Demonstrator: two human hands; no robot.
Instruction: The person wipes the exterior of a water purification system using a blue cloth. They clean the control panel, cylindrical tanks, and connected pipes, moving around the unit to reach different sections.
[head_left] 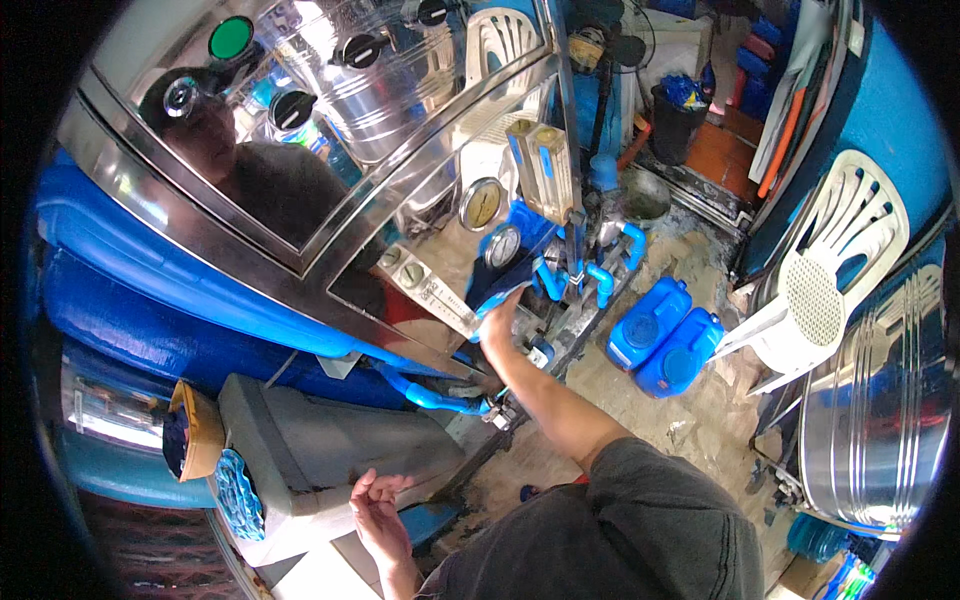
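Note:
My right hand (497,328) reaches up and forward and grips a dark blue cloth (508,278), pressing it against the shiny steel panel (300,150) of a water-treatment machine. The cloth lies just below two round pressure gauges (482,203) and partly covers the smaller one. Blue plastic pipes (600,280) and clear flow meters (540,165) stand just right of the cloth. My left hand (376,502) hangs low near my body with its fingers loosely curled and nothing in it, above a grey box-shaped cover (330,450).
The panel carries a green push button (231,37) and black knobs (360,50). Two blue jerrycans (665,335) sit on the sandy floor. A white plastic chair (830,280) and a ribbed steel tank (880,400) stand at the right; a black bin (680,120) is farther back.

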